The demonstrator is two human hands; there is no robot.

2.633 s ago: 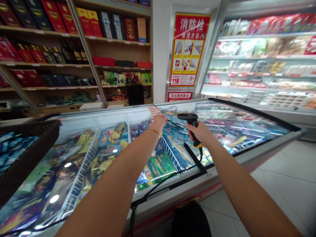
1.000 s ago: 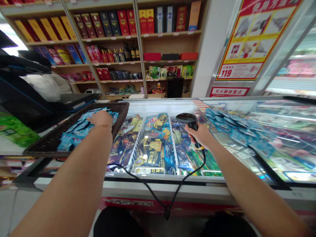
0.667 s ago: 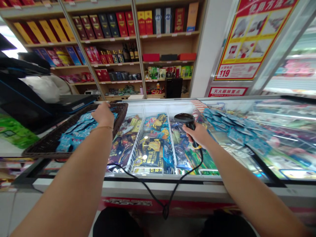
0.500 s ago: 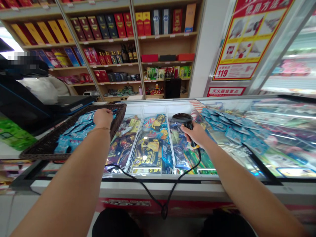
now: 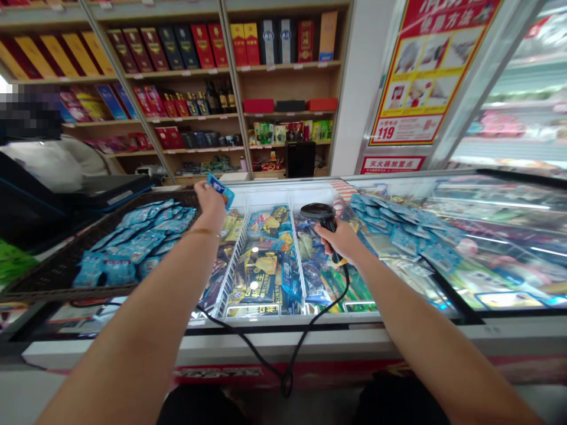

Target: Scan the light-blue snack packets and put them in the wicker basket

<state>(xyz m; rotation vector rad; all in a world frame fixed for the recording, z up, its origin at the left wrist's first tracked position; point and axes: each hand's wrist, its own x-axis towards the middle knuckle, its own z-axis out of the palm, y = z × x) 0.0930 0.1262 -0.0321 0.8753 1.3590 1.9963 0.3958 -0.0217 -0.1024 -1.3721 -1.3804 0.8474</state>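
My left hand (image 5: 209, 198) is closed on a small blue packet (image 5: 221, 190), raised just past the right rim of a dark wicker basket (image 5: 39, 282). Many similar blue packets (image 5: 137, 239) lie in that basket. In my right hand (image 5: 340, 239) is a black handheld barcode scanner (image 5: 328, 221), held by its handle over the freezer's glass top. Its black cable (image 5: 254, 349) loops down in front of the freezer. To the right of the scanner, a pile of blue packets (image 5: 405, 224) rests on the glass.
Under the glass of the chest freezer (image 5: 266, 337), white wire dividers (image 5: 296, 254) separate bagged frozen goods. A dark checkout machine (image 5: 31, 195) stands at the left, with a person (image 5: 66, 159) behind it. Shelves of boxes and bottles (image 5: 190, 106) line the back wall.
My left hand has lifted a blue packet out of the basket and moved right. The right hand still grips the scanner. The whole view has shifted slightly.
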